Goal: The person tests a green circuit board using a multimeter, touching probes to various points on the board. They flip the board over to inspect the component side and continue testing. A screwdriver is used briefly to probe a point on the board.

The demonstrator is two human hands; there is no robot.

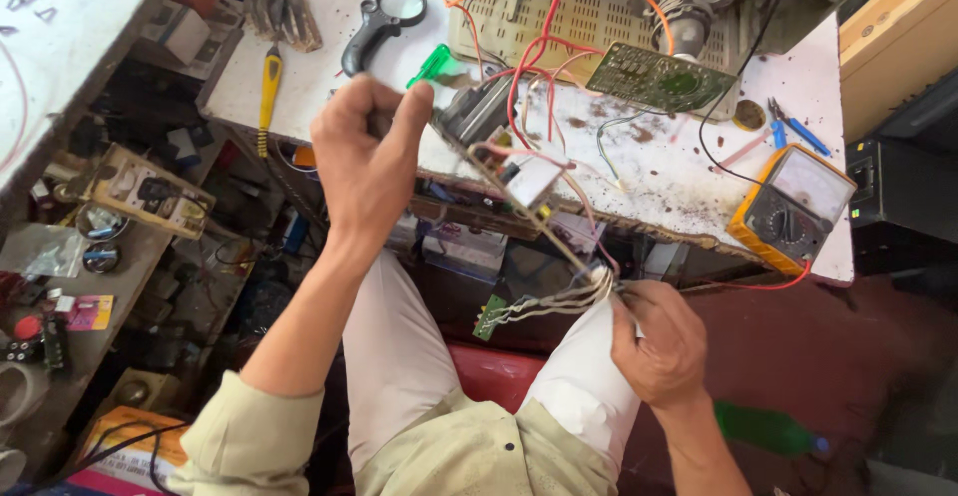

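At bench edge [559, 219], wires [559, 301] in right hand [659, 341]

Rough, stained white benchtop [679, 172], glossy orange plastic multimeter [793, 207], matt green circuit board [659, 79]

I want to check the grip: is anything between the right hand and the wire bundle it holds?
Nothing visible. The right hand closes directly on the wire bundle, which runs up to the black part by the left hand. A small green board hangs beside the wires, not between.
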